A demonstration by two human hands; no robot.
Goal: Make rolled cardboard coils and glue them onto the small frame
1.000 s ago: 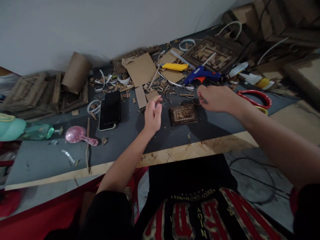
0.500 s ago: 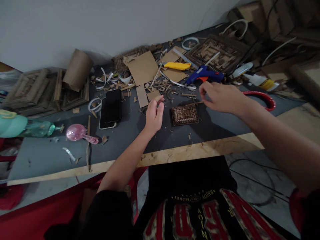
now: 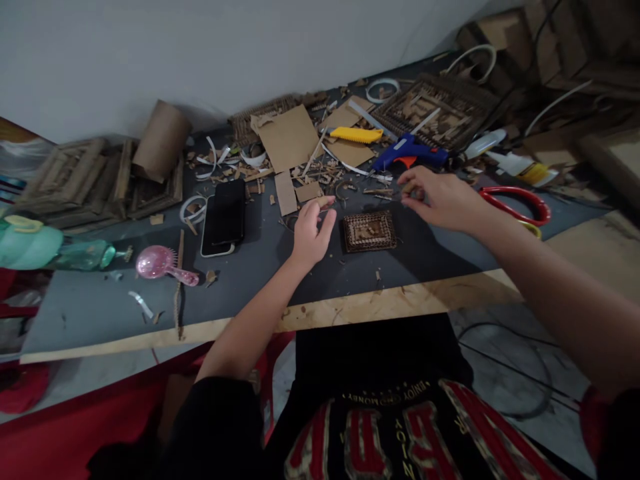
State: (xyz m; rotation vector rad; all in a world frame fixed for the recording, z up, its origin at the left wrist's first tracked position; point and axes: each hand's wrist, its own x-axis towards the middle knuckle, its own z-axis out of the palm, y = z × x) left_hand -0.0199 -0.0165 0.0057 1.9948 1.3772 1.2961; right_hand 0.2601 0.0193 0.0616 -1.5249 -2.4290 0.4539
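Observation:
A small rectangular woven cardboard piece [image 3: 370, 231] lies flat on the table, a few scraps inside its raised border. Just left of it, not touching it, my left hand [image 3: 311, 235] hovers with thumb and fingers apart, holding nothing. My right hand [image 3: 443, 200] is beyond the piece's right side, fingers curled and thumb close to the fingertips. Something brownish shows between those fingers, too small to name. Close by are a blue glue gun [image 3: 410, 152], red-handled scissors [image 3: 517, 203] and thin cardboard strips [image 3: 379, 193].
A yellow cutter [image 3: 356, 135], cardboard sheets [image 3: 290, 139] and many scraps cover the back of the table. Glue bottles [image 3: 520, 165] lie at the right. Leftward are stacked phones [image 3: 224, 217], a pink hairbrush [image 3: 163, 263], a green bottle [image 3: 65, 250] and a cardboard tube [image 3: 161, 141].
The strip that reached from my right fingertips towards the woven piece no longer shows there. My right fingers have curled in slightly, and my left hand has shifted a little rightward.

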